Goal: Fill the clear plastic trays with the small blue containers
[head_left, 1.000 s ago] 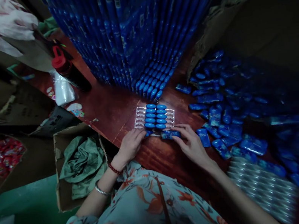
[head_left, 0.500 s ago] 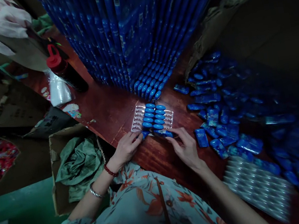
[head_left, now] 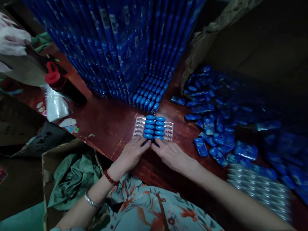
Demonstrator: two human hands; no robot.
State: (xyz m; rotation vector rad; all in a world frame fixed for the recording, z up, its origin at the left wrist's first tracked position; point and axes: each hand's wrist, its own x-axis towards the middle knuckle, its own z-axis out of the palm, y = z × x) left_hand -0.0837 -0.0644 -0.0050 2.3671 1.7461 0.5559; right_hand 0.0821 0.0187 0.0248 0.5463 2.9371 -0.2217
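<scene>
A clear plastic blister tray (head_left: 169, 130) lies on the table, with two columns of glossy blue oval pieces (head_left: 149, 122) along its middle and bare hollows on both sides. At its near end my left hand (head_left: 132, 153) has bent, closed fingers on the left part of the edge. From the right, my right hand (head_left: 174, 157) meets it with thumb and fingertips pressed together. Both sets of fingertips nearly touch, hiding whatever is between them. Just beyond the tray rises a tall stack of blue packs (head_left: 135, 55), with rows of blue ovals at its foot.
Loose blue wrapped packets (head_left: 221, 131) spill from a cardboard box (head_left: 247, 36) on the right. Stacked clear trays (head_left: 257, 188) lie near my right forearm. Left stand a red-capped bottle (head_left: 64, 85), plastic bags (head_left: 55, 104) and a box (head_left: 47, 176) holding green cloth (head_left: 72, 180).
My right hand has moved left, from the right end of a blue packet to beside my left hand. The packets at the tray's near end are now covered by fingers. The view has shifted slightly.
</scene>
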